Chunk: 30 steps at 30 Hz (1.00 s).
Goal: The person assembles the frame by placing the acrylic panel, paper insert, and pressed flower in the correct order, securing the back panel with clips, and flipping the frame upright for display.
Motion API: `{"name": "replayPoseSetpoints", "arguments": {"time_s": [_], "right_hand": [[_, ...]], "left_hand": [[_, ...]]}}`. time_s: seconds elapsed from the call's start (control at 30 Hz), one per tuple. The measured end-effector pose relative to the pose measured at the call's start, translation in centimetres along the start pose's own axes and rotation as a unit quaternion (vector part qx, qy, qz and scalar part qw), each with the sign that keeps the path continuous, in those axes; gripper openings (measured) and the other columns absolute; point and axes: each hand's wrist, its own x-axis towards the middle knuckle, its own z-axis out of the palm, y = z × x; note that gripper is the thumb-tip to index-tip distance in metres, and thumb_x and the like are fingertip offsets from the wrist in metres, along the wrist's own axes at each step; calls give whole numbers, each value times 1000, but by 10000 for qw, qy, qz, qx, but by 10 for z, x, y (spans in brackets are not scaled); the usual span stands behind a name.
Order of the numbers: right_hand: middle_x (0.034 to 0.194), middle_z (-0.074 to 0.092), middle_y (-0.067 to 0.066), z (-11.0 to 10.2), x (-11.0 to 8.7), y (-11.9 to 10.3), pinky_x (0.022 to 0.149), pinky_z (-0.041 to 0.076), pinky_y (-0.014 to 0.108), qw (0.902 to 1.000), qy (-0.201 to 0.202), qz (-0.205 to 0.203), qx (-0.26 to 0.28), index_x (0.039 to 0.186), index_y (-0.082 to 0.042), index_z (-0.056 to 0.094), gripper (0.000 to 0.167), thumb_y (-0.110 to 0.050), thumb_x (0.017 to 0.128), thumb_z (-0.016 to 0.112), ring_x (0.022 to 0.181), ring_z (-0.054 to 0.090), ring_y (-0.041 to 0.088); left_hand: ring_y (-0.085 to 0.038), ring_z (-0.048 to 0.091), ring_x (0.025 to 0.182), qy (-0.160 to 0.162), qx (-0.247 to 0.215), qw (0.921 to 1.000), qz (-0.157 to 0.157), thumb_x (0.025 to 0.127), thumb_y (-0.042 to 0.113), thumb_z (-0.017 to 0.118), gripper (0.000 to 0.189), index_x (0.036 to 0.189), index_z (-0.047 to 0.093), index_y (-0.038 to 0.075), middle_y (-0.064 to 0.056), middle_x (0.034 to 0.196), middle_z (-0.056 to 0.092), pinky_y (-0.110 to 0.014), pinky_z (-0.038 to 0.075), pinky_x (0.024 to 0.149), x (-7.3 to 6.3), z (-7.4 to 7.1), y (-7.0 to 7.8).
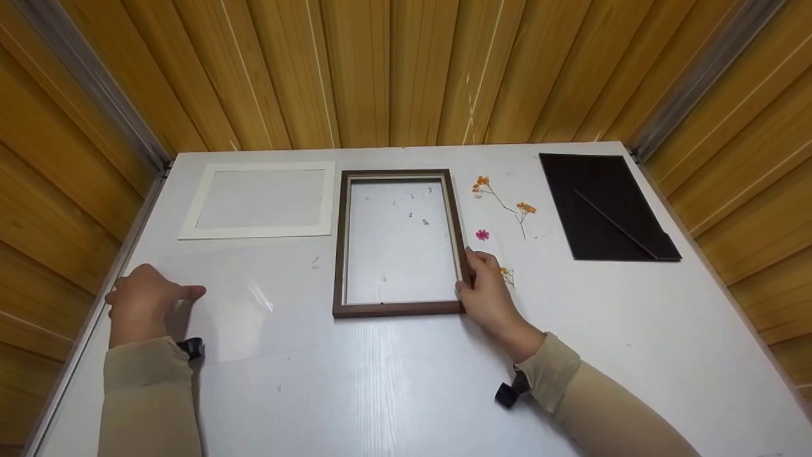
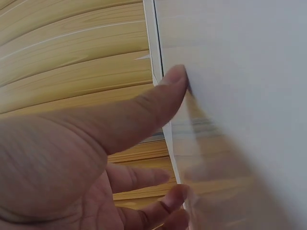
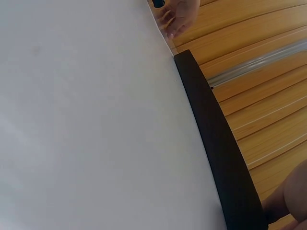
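Observation:
My right hand (image 1: 491, 295) grips the right side of a brown picture frame (image 1: 399, 309) near its lower corner, thumb on the inner edge and fingers along the outside. In the right wrist view the frame's dark side (image 3: 213, 139) runs down to those fingers. At the left edge of the table, my left hand (image 1: 144, 298) lies by the near end of a clear sheet (image 1: 260, 304). Its thumb (image 2: 175, 79) stretches straight over the pale surface in the left wrist view, while the other fingers bend loosely by the edge.
A cream mat border (image 1: 257, 232) lies behind the clear sheet. Right of the frame are dried orange flowers (image 1: 525, 208) and a pink flower (image 1: 482, 235). A black backing board (image 1: 590, 222) sits at the far right of the white table (image 1: 647, 355). Wood-look panels (image 1: 419, 70) enclose it.

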Motion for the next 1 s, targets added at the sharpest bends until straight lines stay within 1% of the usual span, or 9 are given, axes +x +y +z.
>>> {"name": "replayPoseSetpoints", "arguments": {"time_s": [0.13,0.3,0.4,0.5,0.63,0.73,0.83,0.9,1.0], "right_hand": [[170,36,31,1,2,-1,135,37,61,10000,-31,-43,-26,173,8,32,72,4,107,60,158,45,46],[168,34,35,0,2,0,137,33,62,10000,-72,-35,-45,172,10,32,70,2,107,59,160,39,48],[167,34,35,0,2,0,136,35,62,10000,-83,0,-10,171,11,33,70,3,108,59,159,40,48],[167,35,35,0,1,0,135,37,61,10000,-96,23,10,171,11,32,69,3,108,59,157,42,47],[167,34,34,0,0,-1,134,39,61,9999,-94,13,42,171,11,32,69,4,108,59,156,43,46],[167,35,34,1,0,0,134,40,61,9999,-80,3,69,171,11,32,69,4,108,59,155,44,45],[167,35,32,1,0,0,133,40,60,9999,-75,15,65,171,10,32,69,3,109,59,154,45,44],[167,35,32,0,-1,0,133,41,60,10000,-74,25,59,172,10,32,69,2,109,59,154,46,43],[167,35,32,0,-1,-1,134,40,60,10000,-83,40,37,172,10,32,69,3,109,59,155,45,44]], "left_hand": [[-75,28,147,144,-133,9998,31,98,39,85,100,155,39,-29,-61,159,25,-81,46,116,-6,-7,-1],[-73,26,151,546,-712,9958,198,112,22,54,71,165,33,-20,-58,167,16,-82,43,116,-15,-13,3],[-70,31,151,960,-1071,9893,253,114,18,37,62,166,38,-16,-54,168,21,-80,43,115,-18,-16,6],[-67,36,153,1199,-1371,9830,233,117,21,30,63,168,34,-15,-48,170,28,-77,41,120,-21,-19,9],[-60,39,159,1214,-1890,9743,149,118,23,24,65,174,22,-9,-38,177,33,-72,42,126,-28,-26,11],[-52,37,164,1248,-2367,9635,36,118,26,21,65,176,23,-1,-29,182,32,-66,41,129,-33,-31,12],[-37,35,166,1430,-3056,9413,-125,119,29,22,58,172,34,8,-16,180,39,-54,39,133,-37,-36,16],[-27,35,165,1561,-3670,9169,-171,120,29,25,46,161,44,18,-6,170,46,-45,34,137,-40,-38,20],[-15,38,154,1843,-4547,8713,-127,120,25,31,26,137,50,31,14,144,50,-33,30,134,-45,-40,27]]}}
